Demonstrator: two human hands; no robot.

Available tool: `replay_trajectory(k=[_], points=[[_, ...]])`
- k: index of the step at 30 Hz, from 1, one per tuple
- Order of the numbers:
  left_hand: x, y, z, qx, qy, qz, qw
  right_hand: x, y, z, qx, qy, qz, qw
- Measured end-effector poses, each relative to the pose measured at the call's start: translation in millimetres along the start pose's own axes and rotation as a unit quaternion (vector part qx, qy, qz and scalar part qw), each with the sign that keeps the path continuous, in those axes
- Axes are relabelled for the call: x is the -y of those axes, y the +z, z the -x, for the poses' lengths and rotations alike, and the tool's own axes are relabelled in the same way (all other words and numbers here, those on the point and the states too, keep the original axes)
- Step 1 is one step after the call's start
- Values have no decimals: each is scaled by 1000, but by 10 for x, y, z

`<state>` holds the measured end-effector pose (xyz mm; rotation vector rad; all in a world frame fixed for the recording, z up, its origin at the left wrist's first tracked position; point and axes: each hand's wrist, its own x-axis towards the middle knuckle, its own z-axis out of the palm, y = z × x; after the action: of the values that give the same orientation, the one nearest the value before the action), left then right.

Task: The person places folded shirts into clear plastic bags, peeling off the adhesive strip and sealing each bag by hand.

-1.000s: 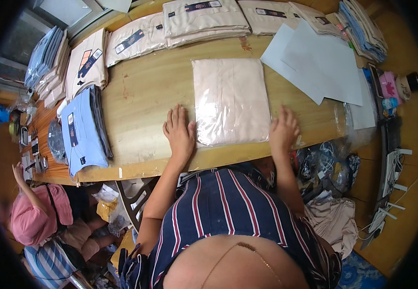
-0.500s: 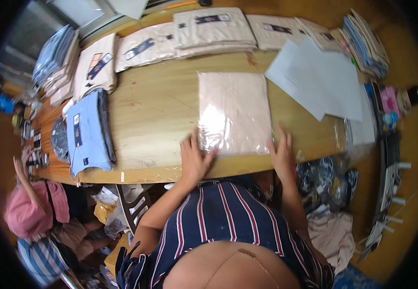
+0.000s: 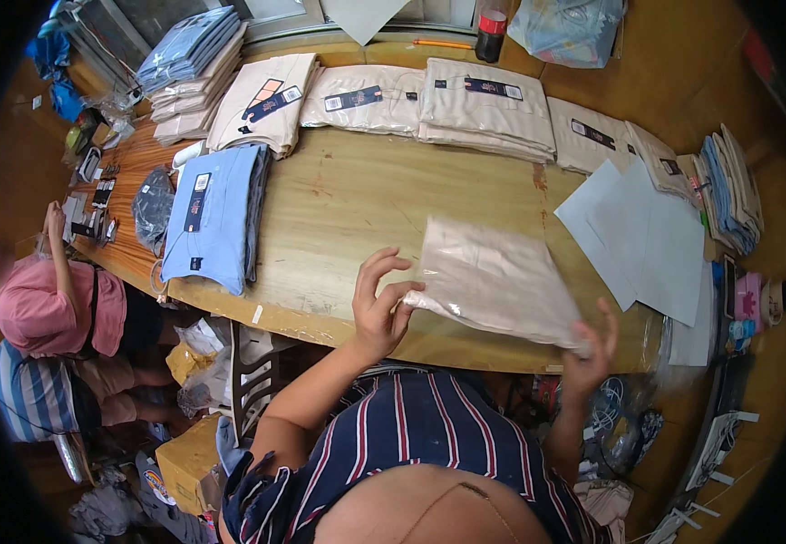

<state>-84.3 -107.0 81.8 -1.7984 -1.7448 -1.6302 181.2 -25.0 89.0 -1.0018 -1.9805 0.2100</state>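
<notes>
Glossy clear plastic is seen around the beige cloth packet (image 3: 497, 281), the light caught along its creases! Smooth, faintly shiny wood is shown by the table (image 3: 357, 218), its finish scuffed; matt paper is displayed in the pale sheets (image 3: 660, 249), matt cloth in the striped top (image 3: 447, 417).

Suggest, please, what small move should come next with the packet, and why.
Perhaps flip the bagged beige garment over: its visible face shows no tag, unlike the beige stack behind, and the left hand and right hand hold its near corners.
</notes>
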Motion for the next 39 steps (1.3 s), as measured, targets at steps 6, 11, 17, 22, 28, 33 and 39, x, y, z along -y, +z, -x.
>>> replay_trajectory(k=[6, 11, 17, 22, 28, 33, 39], points=[[110, 201, -464, -18, -64, -26, 997, -86, 204, -510, -132, 173, -211, 953], [490, 800, -241, 157, -213, -194, 945, -597, 922, -504, 109, 154, 151, 970], [312, 1512, 209, 288, -208, -241, 903, -369, 1572, -285, 239, 154, 238, 929], [284, 1465, 131, 318, -234, -227, 890, -333, 1605, -266, 275, 166, 277, 906], [275, 1461, 106, 339, -243, -234, 878, -321, 1632, -261, 281, 155, 293, 901], [326, 1050, 223, 311, -177, -100, 929, -318, 1567, -316, 317, 130, 286, 895], [-235, -989, 1748, -31, -394, -283, 874, -360, 1294, -765, 425, 93, 199, 878]])
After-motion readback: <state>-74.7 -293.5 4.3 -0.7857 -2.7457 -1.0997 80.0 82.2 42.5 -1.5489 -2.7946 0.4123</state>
